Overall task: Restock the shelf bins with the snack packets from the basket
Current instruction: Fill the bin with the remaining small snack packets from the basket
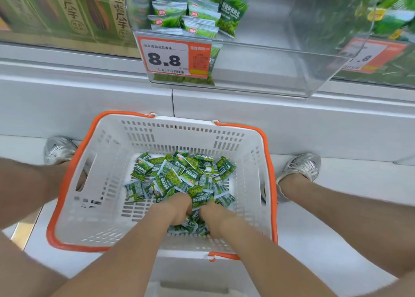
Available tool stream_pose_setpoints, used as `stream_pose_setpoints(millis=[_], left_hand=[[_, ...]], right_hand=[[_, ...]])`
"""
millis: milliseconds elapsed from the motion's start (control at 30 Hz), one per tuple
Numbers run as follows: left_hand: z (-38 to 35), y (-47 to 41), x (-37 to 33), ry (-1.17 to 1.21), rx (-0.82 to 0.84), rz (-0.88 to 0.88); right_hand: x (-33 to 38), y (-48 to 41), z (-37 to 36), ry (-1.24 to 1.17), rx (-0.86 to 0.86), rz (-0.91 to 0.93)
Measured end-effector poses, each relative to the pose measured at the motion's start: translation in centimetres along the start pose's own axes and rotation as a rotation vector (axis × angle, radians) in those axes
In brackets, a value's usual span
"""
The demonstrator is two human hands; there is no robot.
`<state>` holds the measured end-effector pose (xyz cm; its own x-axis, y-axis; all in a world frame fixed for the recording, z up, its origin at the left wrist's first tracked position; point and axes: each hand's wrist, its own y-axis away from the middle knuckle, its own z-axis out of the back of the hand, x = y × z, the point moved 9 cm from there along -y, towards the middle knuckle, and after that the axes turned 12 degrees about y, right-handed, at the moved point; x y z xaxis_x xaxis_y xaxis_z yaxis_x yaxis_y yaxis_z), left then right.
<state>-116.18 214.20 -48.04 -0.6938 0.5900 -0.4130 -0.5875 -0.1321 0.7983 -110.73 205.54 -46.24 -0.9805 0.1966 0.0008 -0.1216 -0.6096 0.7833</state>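
Basket (pixel 112 153) sits on the floor between the person's shoes (pixel 59 149), right below the shelf; snack packets (pixel 179 175) lie in a loose green heap on the basket bottom, bunched toward the near side; left hand (pixel 177 209) and right hand (pixel 215 218) are both down in the near edge of the heap, close together, fingers curled into a clump of packets and gripping it, fingertips hidden; clear shelf bin (pixel 292 72) above holds stacked packets (pixel 190 14) in its left part only; price tag (pixel 166 56) reading 8.8 hangs on the bin front.
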Motion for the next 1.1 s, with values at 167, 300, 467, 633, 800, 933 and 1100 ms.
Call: stream_pose_setpoints(millis=[167,300,467,633,800,933,1100], left_hand=[[1.2,0.5,-0.2,0.103,-0.054,-0.025],[3.3,1.6,-1.4,0.509,-0.088,-0.100],[8.0,4.3,-2.1,1.168,-0.270,-0.170],[11.3,6.5,-2.5,1.247,-0.449,-0.237],[12.8,7.7,-3.0,1.286,-0.570,-0.297],[13.5,8.1,-3.1,1.412,-0.602,-0.338],[18.5,12.5,-6.3,1.131,-0.909,-0.533]], right_hand=[[-2.5,0.5,0.7,-0.232,0.060,-0.031],[-6.3,1.3,3.8,-0.619,-0.058,-0.123],[-8.2,3.0,7.2,-1.044,-0.147,-0.118],[-7.5,3.8,9.7,-1.434,-0.241,0.027],[-7.8,5.1,11.3,-1.413,-0.363,0.107],[-8.0,5.8,13.5,-1.312,-0.456,0.152],[-9.6,7.5,18.5,-1.126,-0.707,0.070]])
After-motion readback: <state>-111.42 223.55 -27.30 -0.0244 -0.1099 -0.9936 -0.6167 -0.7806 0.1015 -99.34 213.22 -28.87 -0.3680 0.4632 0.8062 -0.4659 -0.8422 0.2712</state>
